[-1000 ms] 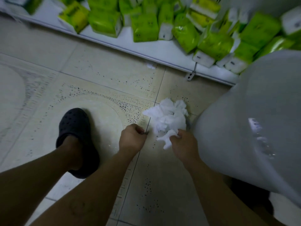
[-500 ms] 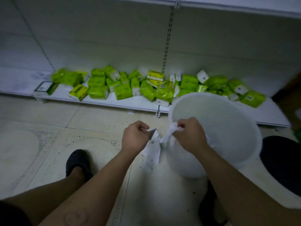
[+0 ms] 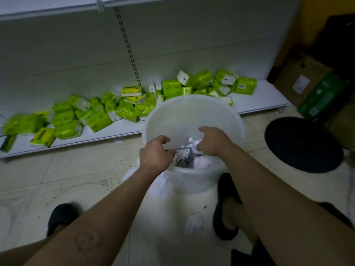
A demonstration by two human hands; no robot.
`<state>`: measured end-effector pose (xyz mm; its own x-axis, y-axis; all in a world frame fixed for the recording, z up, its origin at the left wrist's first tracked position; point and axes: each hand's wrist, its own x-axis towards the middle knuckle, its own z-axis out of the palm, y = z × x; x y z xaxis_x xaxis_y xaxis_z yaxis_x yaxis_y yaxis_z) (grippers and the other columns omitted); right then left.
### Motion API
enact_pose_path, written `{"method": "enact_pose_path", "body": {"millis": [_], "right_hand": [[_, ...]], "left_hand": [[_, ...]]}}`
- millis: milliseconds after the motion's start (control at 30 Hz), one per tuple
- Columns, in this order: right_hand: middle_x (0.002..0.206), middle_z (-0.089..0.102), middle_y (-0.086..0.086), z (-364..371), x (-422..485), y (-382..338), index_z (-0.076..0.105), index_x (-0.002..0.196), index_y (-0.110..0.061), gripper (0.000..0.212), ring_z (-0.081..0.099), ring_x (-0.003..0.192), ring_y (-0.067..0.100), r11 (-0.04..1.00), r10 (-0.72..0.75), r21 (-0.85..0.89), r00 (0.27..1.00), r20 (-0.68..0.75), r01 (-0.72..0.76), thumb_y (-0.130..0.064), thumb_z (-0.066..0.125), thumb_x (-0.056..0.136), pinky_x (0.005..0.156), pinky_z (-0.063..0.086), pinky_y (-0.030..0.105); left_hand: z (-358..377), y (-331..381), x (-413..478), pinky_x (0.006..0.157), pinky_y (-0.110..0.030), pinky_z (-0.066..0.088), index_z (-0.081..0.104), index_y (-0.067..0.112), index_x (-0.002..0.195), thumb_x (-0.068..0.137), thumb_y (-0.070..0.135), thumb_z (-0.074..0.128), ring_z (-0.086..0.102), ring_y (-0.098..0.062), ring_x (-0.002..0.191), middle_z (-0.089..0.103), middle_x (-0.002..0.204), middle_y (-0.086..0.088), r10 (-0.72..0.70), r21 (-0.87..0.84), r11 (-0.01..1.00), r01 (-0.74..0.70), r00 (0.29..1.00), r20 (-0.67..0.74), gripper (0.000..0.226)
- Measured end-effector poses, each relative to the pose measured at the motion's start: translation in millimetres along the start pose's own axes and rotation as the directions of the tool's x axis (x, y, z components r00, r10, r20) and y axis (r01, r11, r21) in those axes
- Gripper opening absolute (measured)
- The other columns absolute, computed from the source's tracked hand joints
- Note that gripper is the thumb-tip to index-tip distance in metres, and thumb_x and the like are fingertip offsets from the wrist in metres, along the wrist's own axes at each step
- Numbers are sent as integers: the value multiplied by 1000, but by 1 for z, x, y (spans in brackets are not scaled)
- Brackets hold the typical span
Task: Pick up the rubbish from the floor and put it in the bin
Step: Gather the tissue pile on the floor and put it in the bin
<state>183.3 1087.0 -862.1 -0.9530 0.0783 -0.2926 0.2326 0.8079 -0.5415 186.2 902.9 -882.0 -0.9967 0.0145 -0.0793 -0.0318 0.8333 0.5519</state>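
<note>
Both hands are over the mouth of the white bin [image 3: 194, 110]: the left hand [image 3: 155, 156] sits at the near rim, fingers curled, whether it grips anything I cannot tell; the right hand [image 3: 212, 141] hovers with fingers loosely spread, holding nothing. Crumpled white tissue [image 3: 192, 156] lies inside the bin, and another scrap [image 3: 193, 222] rests on the floor [image 3: 76, 169] beside the bin's base.
</note>
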Motion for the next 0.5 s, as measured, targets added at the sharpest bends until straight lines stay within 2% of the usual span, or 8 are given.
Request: {"method": "enact_pose_path", "body": {"millis": [100,200,267,367,433,500], "right_hand": [[134,53,16,1,-10,-8,51,131,-15,55,52,119,34,998,-21,-61,1000,-20,20,-17,62,78,98,46,34],[113,65,16,-4,-28,-14,66,105,-7,30,59,103,32,996,-47,-83,994,-101,39,-18,64,77,83,48,31],[106,69,17,-3,-49,-15,69,93,-1,26,63,96,31,986,-87,-143,996,-12,84,-23,62,82,80,49,32],[96,73,17,-11,-84,-12,72,88,0,31,70,84,27,983,-86,-144,983,162,110,-28,62,86,72,51,29],[81,75,11,-39,-105,-3,74,85,-10,23,71,72,17,996,-88,-26,994,69,90,-31,65,83,60,50,18],[78,72,-3,-78,-125,17,70,85,-26,11,68,65,5,993,-45,103,987,-157,62,-35,65,82,53,48,13]], "left_hand": [[0,-6,-10,101,-41,40,60,27,119,79,40,69,54,-23,120,62,126,3,54,84,995,-50,998,-43,43],[-4,-21,-25,99,-42,40,60,25,118,80,38,67,49,-28,120,61,125,-2,96,102,991,-87,991,-89,40],[-2,-33,-40,96,-42,41,59,23,115,81,37,66,48,-29,116,61,119,-4,112,79,991,-104,988,-110,38],[13,-53,-66,88,-40,43,58,18,108,81,35,65,50,-28,105,61,108,-4,119,29,993,-116,979,-166,32],[28,-68,-80,85,-40,44,58,18,103,81,37,66,52,-26,101,61,103,-3,105,13,995,-104,984,-144,30],[45,-82,-89,84,-39,44,59,19,102,80,41,66,53,-26,101,62,103,-2,92,54,995,-90,995,-49,32]]}}
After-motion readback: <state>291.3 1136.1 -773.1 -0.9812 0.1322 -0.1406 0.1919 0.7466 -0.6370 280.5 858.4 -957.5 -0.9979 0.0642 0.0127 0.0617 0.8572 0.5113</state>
